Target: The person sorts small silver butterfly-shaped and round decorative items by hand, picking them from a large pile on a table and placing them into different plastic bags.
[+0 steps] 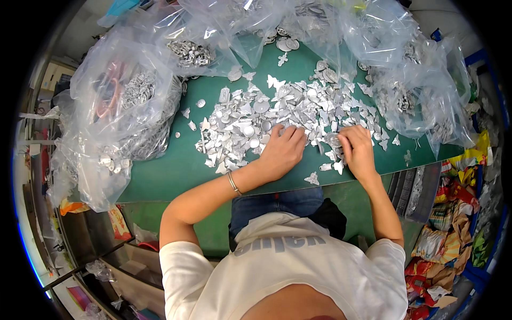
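A wide heap of small silver metal charms (234, 128) lies on the green tabletop (154, 181); flat, round and butterfly-like shapes show among them. My left hand (282, 152) rests at the heap's near edge, fingers curled down into the pieces; what its fingertips hold, if anything, is hidden. To the right, my right hand (358, 152) has thumb and fingers pinched at a round silver charm (334, 140). Just below the hands, a butterfly-shaped charm (312, 178) lies apart near the table's front edge.
Clear plastic bags of metal pieces stand around the table: a large bag (88, 90) at left, another bag (432, 96) at right, more along the back. A grey crate (418, 192) stands below the table's right edge. Colourful packets (448, 234) fill a rack farther right.
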Demonstrator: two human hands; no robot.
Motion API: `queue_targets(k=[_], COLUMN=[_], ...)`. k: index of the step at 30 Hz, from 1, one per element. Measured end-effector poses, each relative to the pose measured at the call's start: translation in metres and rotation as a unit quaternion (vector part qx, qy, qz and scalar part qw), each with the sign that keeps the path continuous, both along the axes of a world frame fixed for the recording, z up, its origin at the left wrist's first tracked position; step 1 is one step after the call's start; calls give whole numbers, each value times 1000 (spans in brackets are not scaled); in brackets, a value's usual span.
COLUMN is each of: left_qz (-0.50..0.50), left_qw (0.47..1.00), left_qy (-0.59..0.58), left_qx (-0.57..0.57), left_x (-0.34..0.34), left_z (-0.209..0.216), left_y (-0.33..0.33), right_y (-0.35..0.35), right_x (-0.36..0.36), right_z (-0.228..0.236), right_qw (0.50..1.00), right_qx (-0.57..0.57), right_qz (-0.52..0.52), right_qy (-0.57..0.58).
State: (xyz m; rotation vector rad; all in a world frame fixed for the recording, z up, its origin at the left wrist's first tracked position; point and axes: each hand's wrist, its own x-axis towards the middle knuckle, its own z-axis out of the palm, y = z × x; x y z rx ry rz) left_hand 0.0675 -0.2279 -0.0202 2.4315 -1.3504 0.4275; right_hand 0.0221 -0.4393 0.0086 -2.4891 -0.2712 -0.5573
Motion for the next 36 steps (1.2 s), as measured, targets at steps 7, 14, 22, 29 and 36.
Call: queue_targets(k=[7, 14, 22, 29, 36], left_qz=[48, 165, 137, 97, 149], left_qw=[998, 907, 735, 774, 982], left_qy=[36, 261, 534, 575, 112], left_qx=[-18, -285, -394, -247, 5], left_x=[15, 28, 16, 19, 35], left_z=[1, 13, 28, 43, -2], left_y=[-11, -5, 0, 11, 3], right_y=[-8, 8, 42, 34, 16], right_x=[8, 8, 17, 15, 20], right_z=[-12, -10, -1, -13, -2], right_qw=[744, 732, 759, 818, 657], right_qx=[619, 623, 581, 519, 701], right_qz=[0, 6, 69, 10, 69], right_qy=[251, 275, 286, 249, 268])
